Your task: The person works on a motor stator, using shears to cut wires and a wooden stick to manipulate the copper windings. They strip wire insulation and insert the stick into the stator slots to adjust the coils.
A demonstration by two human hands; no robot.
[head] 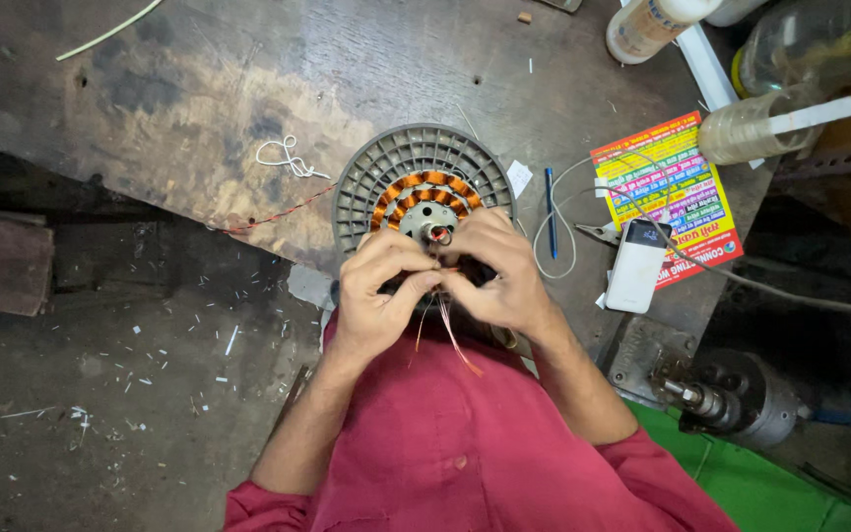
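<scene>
— Where are the hands?

— Both are at the near edge of the round grey motor housing (416, 177) with copper windings (425, 187), which lies on the bench (199, 89). The left hand (378, 291) and right hand (504, 276) pinch thin copper wires (450, 335) that hang down toward the red shirt (465, 443).

— And beside them?

— A blue pen (550, 197), a white power bank (638, 264), a colourful leaflet (682, 187).

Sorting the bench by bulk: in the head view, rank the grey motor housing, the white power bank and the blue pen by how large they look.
1. grey motor housing
2. white power bank
3. blue pen, clearly the slimmest
</scene>
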